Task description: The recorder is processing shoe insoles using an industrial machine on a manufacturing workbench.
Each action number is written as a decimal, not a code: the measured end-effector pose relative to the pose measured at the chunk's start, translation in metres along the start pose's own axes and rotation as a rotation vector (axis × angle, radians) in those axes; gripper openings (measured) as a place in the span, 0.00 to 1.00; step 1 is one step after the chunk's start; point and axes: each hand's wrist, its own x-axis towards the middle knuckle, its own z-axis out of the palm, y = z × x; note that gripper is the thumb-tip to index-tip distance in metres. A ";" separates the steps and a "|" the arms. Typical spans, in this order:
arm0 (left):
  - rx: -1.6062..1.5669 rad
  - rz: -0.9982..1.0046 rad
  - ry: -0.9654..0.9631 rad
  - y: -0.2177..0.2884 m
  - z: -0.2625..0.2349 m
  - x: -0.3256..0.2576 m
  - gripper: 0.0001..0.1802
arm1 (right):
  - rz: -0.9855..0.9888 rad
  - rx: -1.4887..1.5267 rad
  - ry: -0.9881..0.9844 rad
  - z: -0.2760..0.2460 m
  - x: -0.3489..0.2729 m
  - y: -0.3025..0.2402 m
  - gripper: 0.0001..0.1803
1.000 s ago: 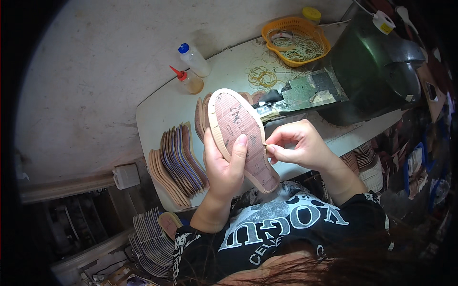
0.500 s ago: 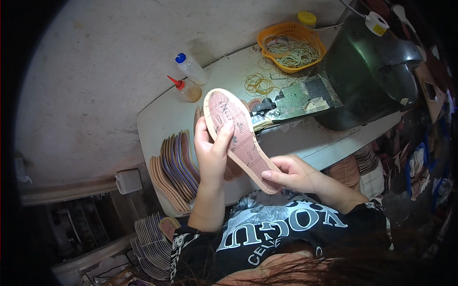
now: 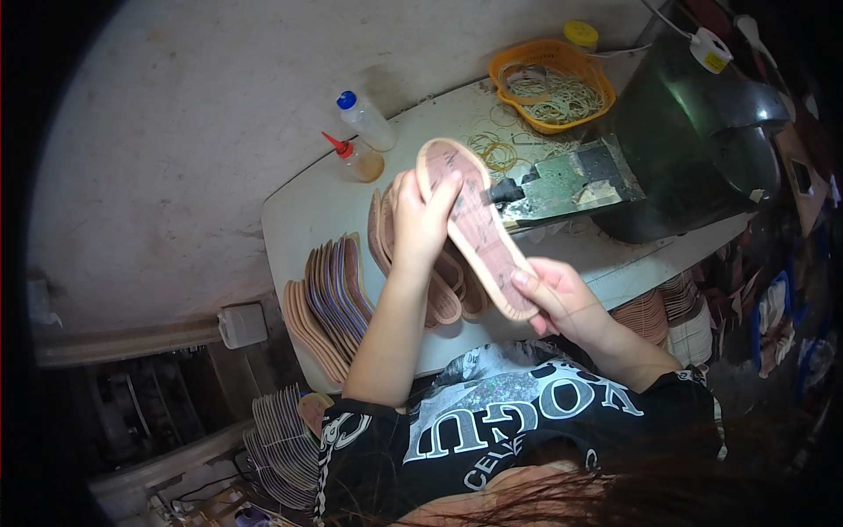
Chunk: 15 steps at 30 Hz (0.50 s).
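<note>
Both hands grip one shoe insole [image 3: 481,230], reddish-brown with a pale beige border and dark printed marks. My left hand [image 3: 421,215] closes on its upper left edge, the thumb lying across the face. At the lower end, my right hand [image 3: 558,299] pinches the insole between thumb and fingers. The insole is tilted above the table, its upper part beside the head of a green machine [image 3: 562,184]. Under and behind my left wrist lie more insoles [image 3: 445,303], partly hidden by the hand and forearm.
A row of stacked insoles [image 3: 327,303] stands at the table's left edge. Behind are a red-tipped bottle [image 3: 362,163], a blue-capped bottle [image 3: 373,127], loose rubber bands [image 3: 493,154] and an orange basket [image 3: 505,66] of bands. Further insole stacks sit below left [image 3: 281,448] and right [image 3: 639,321].
Both hands have carried the insole up and to the right, nearer the machine head. More of the insoles lying on the table now show below my left hand. The view has shifted slightly.
</note>
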 end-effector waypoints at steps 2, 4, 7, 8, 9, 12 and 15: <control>-0.150 -0.139 -0.118 -0.014 -0.011 0.013 0.23 | 0.000 -0.058 -0.025 0.011 0.009 -0.002 0.15; -0.312 -0.142 -0.090 -0.017 -0.039 0.001 0.24 | -0.053 -0.061 -0.073 0.034 0.015 0.002 0.14; -0.355 -0.025 0.154 0.014 -0.080 -0.039 0.24 | 0.011 0.053 -0.215 0.058 0.006 0.012 0.14; -0.077 0.059 0.270 0.003 -0.105 -0.047 0.22 | 0.056 -0.019 -0.195 0.063 0.012 0.013 0.16; 0.214 0.138 0.383 -0.004 -0.130 -0.059 0.21 | 0.068 -0.033 -0.227 0.063 0.025 0.016 0.16; 0.965 -0.296 0.118 -0.015 -0.157 -0.103 0.20 | 0.195 -0.815 -0.193 0.048 0.071 0.047 0.32; 1.171 -0.295 -0.054 -0.055 -0.138 -0.145 0.16 | 0.002 -1.355 -0.422 0.056 0.061 0.048 0.34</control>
